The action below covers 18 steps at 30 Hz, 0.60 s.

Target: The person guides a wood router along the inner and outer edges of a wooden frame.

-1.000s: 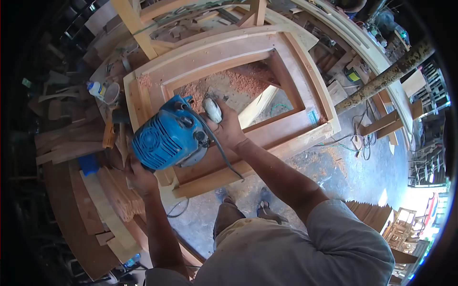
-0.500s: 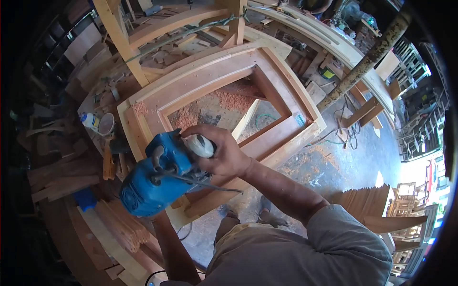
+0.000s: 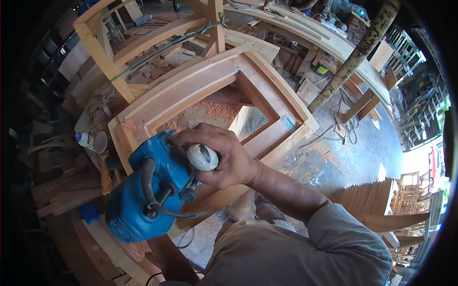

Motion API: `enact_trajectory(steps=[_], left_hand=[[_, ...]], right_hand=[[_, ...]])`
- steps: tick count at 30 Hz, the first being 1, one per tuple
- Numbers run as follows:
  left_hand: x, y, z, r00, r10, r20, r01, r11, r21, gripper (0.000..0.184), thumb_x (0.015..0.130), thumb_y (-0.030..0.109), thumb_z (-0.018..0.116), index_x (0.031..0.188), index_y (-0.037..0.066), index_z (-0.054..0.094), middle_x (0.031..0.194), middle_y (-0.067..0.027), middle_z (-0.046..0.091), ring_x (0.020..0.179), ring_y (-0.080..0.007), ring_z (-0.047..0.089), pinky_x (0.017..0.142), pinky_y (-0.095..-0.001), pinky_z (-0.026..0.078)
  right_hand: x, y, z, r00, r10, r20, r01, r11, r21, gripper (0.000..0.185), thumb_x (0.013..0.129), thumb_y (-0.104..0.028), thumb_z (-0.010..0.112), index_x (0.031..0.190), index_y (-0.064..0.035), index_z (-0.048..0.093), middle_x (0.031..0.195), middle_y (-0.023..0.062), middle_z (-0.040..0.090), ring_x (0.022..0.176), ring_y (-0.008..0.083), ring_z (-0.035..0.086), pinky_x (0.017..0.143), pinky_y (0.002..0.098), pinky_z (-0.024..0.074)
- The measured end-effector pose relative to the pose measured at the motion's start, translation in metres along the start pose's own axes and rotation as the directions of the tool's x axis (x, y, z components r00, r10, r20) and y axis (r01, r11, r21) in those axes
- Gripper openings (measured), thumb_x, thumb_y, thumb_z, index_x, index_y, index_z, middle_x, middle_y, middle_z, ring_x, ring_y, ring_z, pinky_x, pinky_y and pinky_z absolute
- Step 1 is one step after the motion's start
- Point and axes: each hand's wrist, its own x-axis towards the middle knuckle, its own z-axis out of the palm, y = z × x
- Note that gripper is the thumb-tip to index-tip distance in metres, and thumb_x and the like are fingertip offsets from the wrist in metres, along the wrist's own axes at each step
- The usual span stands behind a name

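My right hand [image 3: 231,159] is closed around the white-wrapped knob [image 3: 202,157] of a blue router [image 3: 136,209]. The tool is held up near me, over the near left corner of a wooden frame [image 3: 219,71], and its body hides what lies under it. From below, my left forearm [image 3: 171,262] reaches behind the router; the left hand's fingers are hidden. A grey cord [image 3: 195,215] hangs across the tool's side. The frame has a rectangular opening, and pinkish shavings [image 3: 214,112] show through it and along its left end.
A rusty post [image 3: 355,55] rises beyond the frame's right corner. Cables [image 3: 346,126] lie on the concrete floor. To the left stand a white bottle [image 3: 85,139] and a cup [image 3: 100,142]. Stacked boards [image 3: 367,202] are at right. A wooden stand [image 3: 217,28] is behind.
The router has come closer and looks larger, tilting a little, with my right hand still on its knob. The frame and surroundings have shifted left and slightly in view.
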Motion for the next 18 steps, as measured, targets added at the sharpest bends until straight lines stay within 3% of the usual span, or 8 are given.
enact_trajectory(steps=[7,9,10,13,14,15,16,18], left_hand=[[0.012,0.141,0.023,0.983,0.163,-0.09,-0.161,0.987,0.022,0.037,0.094,0.03,0.066,0.106,-0.004,0.06,0.101,-0.018,0.066,0.089,-0.034,0.065,0.081,-0.0427,0.054],[0.017,0.191,0.03,0.967,0.233,-0.101,-0.228,0.972,0.06,0.035,0.094,0.029,0.065,0.104,-0.004,0.06,0.1,-0.0182,0.066,0.087,-0.0339,0.065,0.08,-0.0427,0.054],[0.017,0.217,0.032,0.961,0.254,-0.104,-0.247,0.966,0.081,0.034,0.094,0.028,0.065,0.103,-0.004,0.06,0.099,-0.0183,0.066,0.087,-0.0338,0.065,0.079,-0.0426,0.054],[0.019,0.286,0.019,0.93,0.362,-0.065,-0.347,0.922,0.173,0.032,0.094,0.027,0.064,0.1,-0.004,0.061,0.097,-0.0186,0.066,0.084,-0.0336,0.065,0.078,-0.0426,0.054],[0.018,0.311,0.014,0.914,0.405,-0.016,-0.393,0.894,0.214,0.031,0.094,0.026,0.064,0.099,-0.004,0.061,0.096,-0.0187,0.066,0.084,-0.0336,0.065,0.077,-0.0426,0.054],[0.018,0.336,0.013,0.892,0.45,0.049,-0.447,0.858,0.253,0.031,0.094,0.026,0.064,0.099,-0.004,0.061,0.095,-0.0188,0.066,0.083,-0.0335,0.065,0.077,-0.0426,0.054],[0.015,0.356,0.01,0.871,0.473,0.129,-0.489,0.817,0.306,0.03,0.094,0.025,0.064,0.098,-0.004,0.061,0.095,-0.0189,0.066,0.082,-0.0335,0.065,0.076,-0.0425,0.054],[0.018,0.385,-0.003,0.807,0.494,0.324,-0.59,0.669,0.451,0.034,0.096,0.029,0.06,0.095,-0.004,0.06,0.092,-0.0186,0.064,0.081,-0.0323,0.064,0.074,-0.0419,0.052]], right_hand=[[-0.003,0.041,-0.046,0.992,-0.03,-0.12,0.047,0.989,0.139,0.057,0.07,-0.007,0.074,0.126,0.0011,0.064,0.109,0.0154,0.069,0.098,0.0294,0.067,0.088,0.0382,0.0522],[-0.013,0.06,-0.047,0.978,-0.014,-0.207,0.075,0.954,0.292,0.055,0.068,-0.007,0.071,0.122,-0.0014,0.064,0.105,0.014,0.065,0.097,0.0327,0.065,0.09,0.0401,0.0527],[-0.019,0.064,-0.045,0.981,0.109,-0.16,-0.03,0.901,0.434,0.053,0.071,-0.008,0.072,0.124,-0.0013,0.063,0.109,0.0147,0.064,0.102,0.0309,0.064,0.093,0.0397,0.0507],[-0.02,0.069,-0.054,0.986,0.155,-0.058,-0.09,0.797,0.598,0.057,0.073,-0.007,0.074,0.128,-0.0014,0.06,0.112,0.0154,0.061,0.108,0.0303,0.061,0.096,0.0399,0.0485],[-0.014,0.072,-0.072,0.986,0.08,0.147,-0.144,0.854,0.5,0.063,0.075,-0.012,0.078,0.133,-0.001,0.056,0.116,0.0159,0.059,0.115,0.0319,0.057,0.1,0.0441,0.0458],[-0.011,0.083,-0.093,0.986,0.072,0.148,-0.139,0.844,0.518,0.063,0.075,-0.012,0.078,0.133,-0.001,0.056,0.116,0.0159,0.059,0.115,0.0319,0.057,0.1,0.0441,0.0458],[-0.009,0.096,-0.115,0.967,-0.065,0.245,0.002,0.968,0.25,0.07,0.075,-0.018,0.079,0.138,-0.0011,0.052,0.119,0.0167,0.058,0.117,0.0337,0.057,0.104,0.0456,0.0437],[-0.014,0.153,-0.13,0.946,0.147,0.291,-0.024,0.922,-0.386,0.081,0.077,-0.028,0.081,0.145,-0.0011,0.047,0.131,0.0191,0.054,0.127,0.0376,0.051,0.112,0.0479,0.0392]])
